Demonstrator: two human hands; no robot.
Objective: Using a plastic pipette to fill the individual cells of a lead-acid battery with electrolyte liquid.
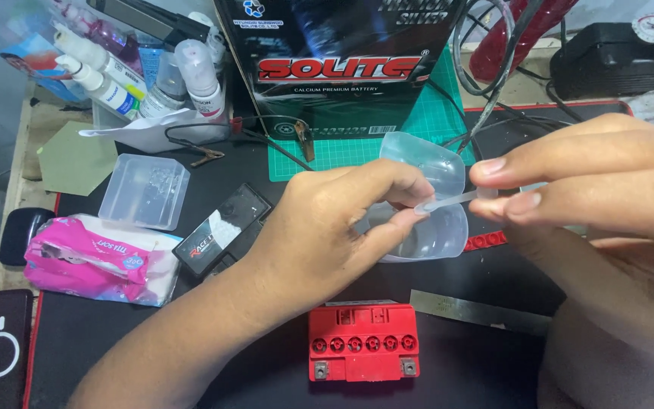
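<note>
Clear plastic cup [425, 220]: thin, glossy, smooth. Clear plastic tube [448, 201]: glossy. Small red battery [363, 342]: hard moulded plastic, slight sheen. Steel ruler [478, 310]: brushed metal, dull shine. Tissue pack [92, 259]: crinkled glossy pink film. Black table mat [115, 333] looked matt, smooth. Green cutting mat [357, 151]: matt.

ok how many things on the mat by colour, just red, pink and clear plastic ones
red: 1, small battery
pink: 1, tissue pack
clear plastic: 3, hinged case, thin strip, lidless box
total: 5
</note>
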